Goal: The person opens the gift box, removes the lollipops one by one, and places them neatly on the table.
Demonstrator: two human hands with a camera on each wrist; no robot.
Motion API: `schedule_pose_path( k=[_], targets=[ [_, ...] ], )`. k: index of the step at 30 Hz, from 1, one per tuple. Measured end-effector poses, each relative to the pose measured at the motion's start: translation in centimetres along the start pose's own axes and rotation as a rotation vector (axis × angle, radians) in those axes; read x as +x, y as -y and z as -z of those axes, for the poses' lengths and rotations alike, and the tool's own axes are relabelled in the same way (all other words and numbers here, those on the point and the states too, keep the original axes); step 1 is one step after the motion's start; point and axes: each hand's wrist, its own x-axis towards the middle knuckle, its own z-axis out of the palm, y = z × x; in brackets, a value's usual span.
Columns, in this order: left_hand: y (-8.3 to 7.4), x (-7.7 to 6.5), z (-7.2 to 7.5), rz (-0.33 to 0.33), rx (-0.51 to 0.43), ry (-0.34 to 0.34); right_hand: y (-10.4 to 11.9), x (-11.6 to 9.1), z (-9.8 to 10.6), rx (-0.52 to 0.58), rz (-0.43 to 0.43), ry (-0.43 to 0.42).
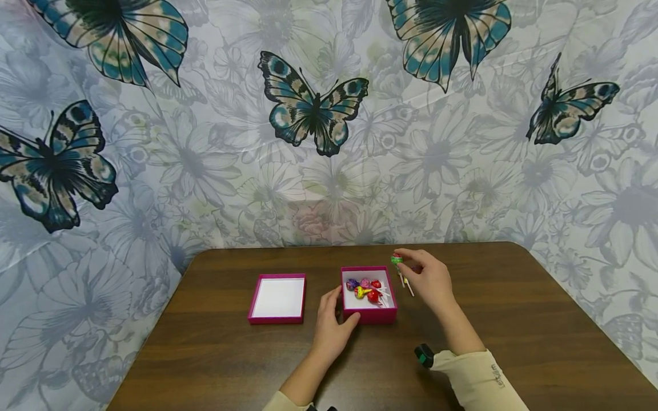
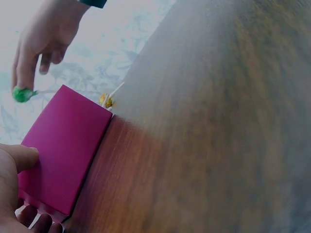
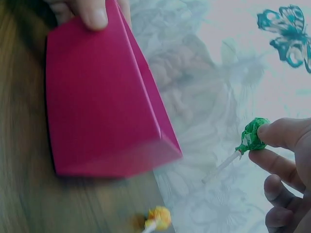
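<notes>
A magenta box (image 1: pixel 377 316) with a white inside stands uncovered on the table, several wrapped lollipops (image 1: pixel 361 292) lying in it. My left hand (image 1: pixel 331 326) holds the box at its left front corner, thumb on the front wall and fingers round the side. Beyond the box's right side, my right hand (image 1: pixel 429 281) pinches a green-wrapped lollipop (image 3: pixel 253 135) by its candy end between thumb and index finger. In the right wrist view its white stick points down and away from the hand. A yellow-wrapped lollipop (image 3: pixel 159 217) lies on the table beside the box, partly hidden by my right hand in the head view.
The matching box lid (image 1: pixel 277 297), white inside, lies left of the box on the brown wooden table (image 1: pixel 205 354). Behind the table's far edge hangs a cloth (image 1: pixel 221 188) printed with butterflies and flowers. A dark wrist device (image 1: pixel 424 355) sits at my right sleeve.
</notes>
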Motion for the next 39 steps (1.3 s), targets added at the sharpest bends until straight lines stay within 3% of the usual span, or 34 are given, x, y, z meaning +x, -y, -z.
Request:
schedule_pose_path(
  k=[16,29,39],
  targets=[
    [-0.1,-0.1,0.1,0.012,-0.003,0.007,-5.6,-0.6,3.3,-0.093,-0.139,-0.008],
    [-0.3,-0.1,0.1,0.012,-0.005,0.011,-11.2,-0.2,4.1,-0.164,-0.307,0.1],
    [-0.2,-0.1,0.1,0.013,-0.01,0.015,-12.9,0.6,4.1,-0.198,-0.392,0.194]
  ],
)
